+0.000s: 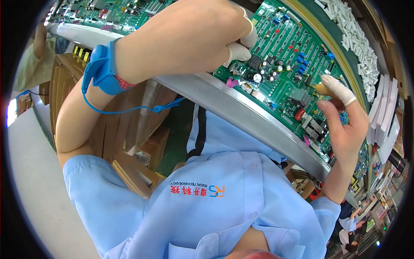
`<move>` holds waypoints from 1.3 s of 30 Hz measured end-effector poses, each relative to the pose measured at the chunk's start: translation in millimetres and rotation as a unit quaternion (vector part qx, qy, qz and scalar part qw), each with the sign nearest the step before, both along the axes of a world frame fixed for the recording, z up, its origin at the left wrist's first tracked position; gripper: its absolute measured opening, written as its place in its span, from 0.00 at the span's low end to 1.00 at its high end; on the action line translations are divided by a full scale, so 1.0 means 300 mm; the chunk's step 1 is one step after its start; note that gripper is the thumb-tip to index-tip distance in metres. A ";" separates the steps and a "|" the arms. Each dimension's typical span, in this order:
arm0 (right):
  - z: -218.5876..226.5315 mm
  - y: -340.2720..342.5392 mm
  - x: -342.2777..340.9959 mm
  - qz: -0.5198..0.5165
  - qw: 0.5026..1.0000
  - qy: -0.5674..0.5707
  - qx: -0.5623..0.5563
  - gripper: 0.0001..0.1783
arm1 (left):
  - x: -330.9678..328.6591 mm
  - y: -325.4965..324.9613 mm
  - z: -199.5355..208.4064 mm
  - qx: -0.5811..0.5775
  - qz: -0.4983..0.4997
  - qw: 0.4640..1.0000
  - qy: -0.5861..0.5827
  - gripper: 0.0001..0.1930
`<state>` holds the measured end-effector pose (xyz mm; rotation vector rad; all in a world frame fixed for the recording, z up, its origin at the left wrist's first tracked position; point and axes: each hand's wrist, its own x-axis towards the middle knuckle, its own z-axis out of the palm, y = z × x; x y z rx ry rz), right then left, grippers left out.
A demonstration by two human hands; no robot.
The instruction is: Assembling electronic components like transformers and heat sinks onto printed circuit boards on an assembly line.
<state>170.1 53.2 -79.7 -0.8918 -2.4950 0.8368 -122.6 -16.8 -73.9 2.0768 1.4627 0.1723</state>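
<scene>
My left hand [189, 36], with a blue wrist strap [103, 69] above its forearm, reaches over the green circuit board [282, 52]. White finger cots cover its visible fingertips. They are bent close together at the board's components, and whatever lies between them is hidden. At the board's right part is my right hand [347, 116]. A white cot covers one finger and a yellowish one another. A small gap shows between its thumb and the bent fingers, just over the components, with nothing visible in it. Capacitors [257, 77] and blue parts [302, 62] crowd the board between my hands.
A metal rail [233, 103] runs along the board's near edge. Another circuit board [116, 13] lies at upper left. Many small white parts [353, 47] are heaped beyond the far rail. The strap's blue cord [125, 113] hangs below my left wrist. Cardboard [116, 125] stands at left.
</scene>
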 end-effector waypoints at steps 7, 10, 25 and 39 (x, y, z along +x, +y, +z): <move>-0.019 0.028 0.058 -0.007 1.000 0.012 -0.012 0.16 | 0.019 -0.022 -0.077 0.169 0.019 0.985 0.027 0.07; -0.025 0.037 0.064 -0.010 1.000 0.017 -0.014 0.16 | 0.023 -0.023 -0.076 0.194 0.004 0.980 0.040 0.07; -0.036 0.057 0.091 -0.011 1.000 0.010 -0.003 0.15 | 0.067 0.027 0.003 0.119 -0.097 0.973 0.170 0.06; -0.017 0.073 0.206 -0.076 0.996 0.055 -0.008 0.17 | 0.012 -0.056 0.187 0.262 0.072 0.954 0.127 0.09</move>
